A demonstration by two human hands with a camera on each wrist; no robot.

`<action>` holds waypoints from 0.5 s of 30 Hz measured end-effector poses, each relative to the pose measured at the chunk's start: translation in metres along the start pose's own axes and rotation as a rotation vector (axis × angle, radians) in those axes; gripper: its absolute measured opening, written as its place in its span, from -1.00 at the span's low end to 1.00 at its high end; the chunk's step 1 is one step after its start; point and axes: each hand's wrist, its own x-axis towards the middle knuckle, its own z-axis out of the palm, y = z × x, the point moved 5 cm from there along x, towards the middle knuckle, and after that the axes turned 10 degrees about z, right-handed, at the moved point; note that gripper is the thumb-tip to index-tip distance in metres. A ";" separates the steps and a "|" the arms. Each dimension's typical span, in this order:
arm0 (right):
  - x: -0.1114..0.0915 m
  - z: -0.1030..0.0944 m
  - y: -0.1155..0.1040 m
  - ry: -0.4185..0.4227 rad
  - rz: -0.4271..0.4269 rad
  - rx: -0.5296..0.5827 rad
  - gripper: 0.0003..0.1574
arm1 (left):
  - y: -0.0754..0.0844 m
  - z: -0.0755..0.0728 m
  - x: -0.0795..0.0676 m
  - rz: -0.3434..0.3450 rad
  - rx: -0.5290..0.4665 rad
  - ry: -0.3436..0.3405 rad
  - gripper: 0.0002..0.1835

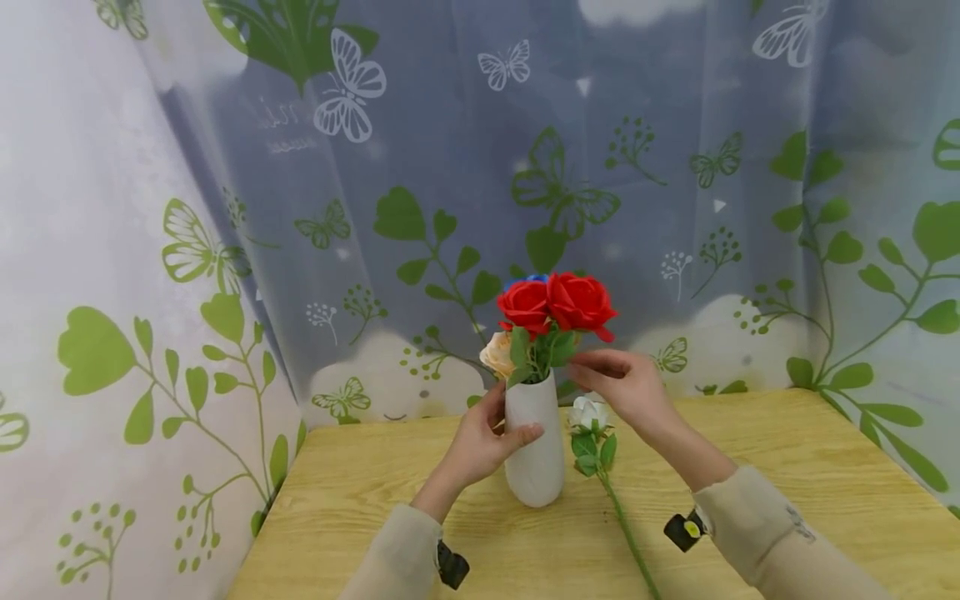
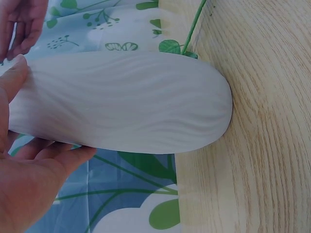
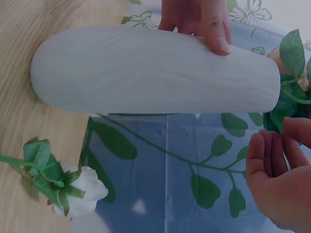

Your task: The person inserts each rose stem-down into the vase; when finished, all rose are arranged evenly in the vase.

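A white vase with a wavy ribbed surface stands upright on the table. My left hand grips it near the top, thumb on the front and fingers around the far side. Red roses, a cream rose and a bit of a blue flower rise from its mouth among green leaves. Beside the mouth, my right hand has its fingers loosely bent, fingertips right at the lower leaves. Below that hand lies a white rose, its green stem running toward me.
The wood-grain table spreads under everything. Behind and at the sides hangs a curtain printed with butterflies and leaves. Black wrist cameras sit by both beige sleeves.
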 end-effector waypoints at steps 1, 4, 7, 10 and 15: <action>0.000 -0.001 0.003 -0.002 0.012 0.009 -0.51 | -0.001 0.000 0.000 -0.005 0.000 0.000 0.03; -0.001 -0.005 0.010 -0.010 0.036 0.034 -0.47 | -0.002 0.000 -0.001 -0.008 0.002 -0.002 0.03; -0.001 -0.010 0.017 -0.019 0.047 0.043 -0.48 | -0.002 0.000 -0.001 -0.003 0.007 -0.004 0.01; -0.001 -0.015 0.026 -0.037 0.067 0.068 -0.46 | -0.001 0.000 -0.001 0.004 0.010 -0.007 -0.02; 0.000 -0.021 0.043 -0.075 0.098 0.138 -0.43 | -0.001 0.000 0.000 0.016 0.011 -0.014 -0.04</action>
